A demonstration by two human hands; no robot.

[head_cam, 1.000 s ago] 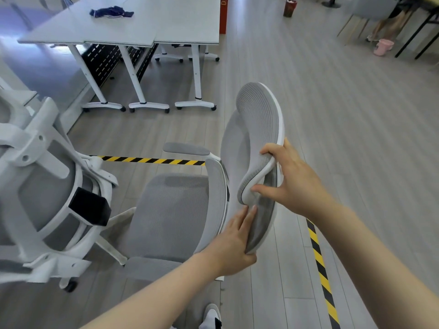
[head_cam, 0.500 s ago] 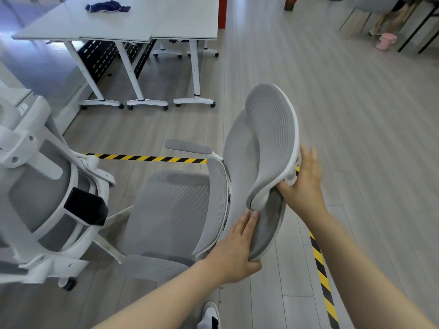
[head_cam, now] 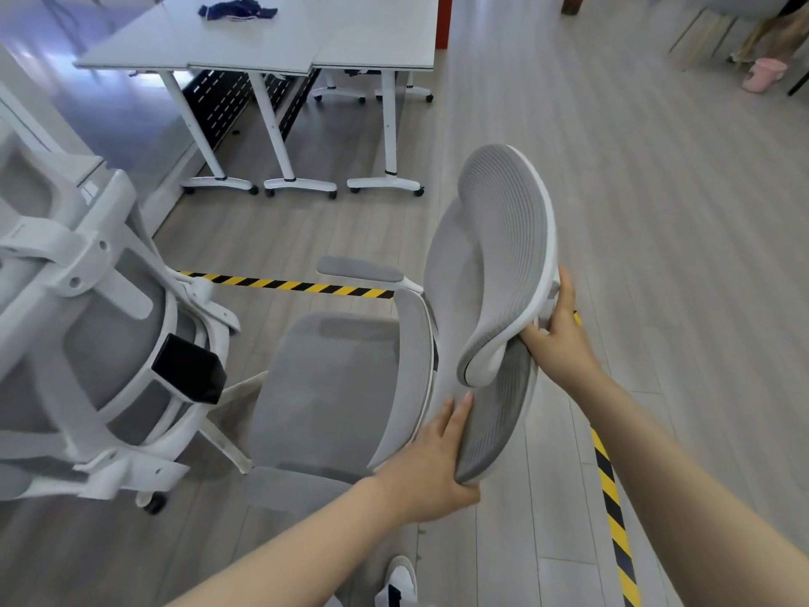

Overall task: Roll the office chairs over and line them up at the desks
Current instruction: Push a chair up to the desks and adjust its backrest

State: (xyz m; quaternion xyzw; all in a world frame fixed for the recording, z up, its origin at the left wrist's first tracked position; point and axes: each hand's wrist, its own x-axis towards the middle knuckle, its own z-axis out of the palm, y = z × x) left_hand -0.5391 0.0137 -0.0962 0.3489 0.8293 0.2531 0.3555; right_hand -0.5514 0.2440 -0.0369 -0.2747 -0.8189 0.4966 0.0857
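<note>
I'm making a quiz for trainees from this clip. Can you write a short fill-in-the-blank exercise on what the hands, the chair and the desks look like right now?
1. Both hands grip the ____ of the grey mesh chair: the left hand at its lower edge, the right hand behind it.
2. The striped floor tape is black and ____.
3. On the desks lies a dark ____ cloth.
4. A second chair stands on the person's ____.

Missing words: backrest; yellow; blue; left

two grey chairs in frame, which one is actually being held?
The centre chair: left hand and right hand grip its backrest. The chair at far left is untouched.
</note>
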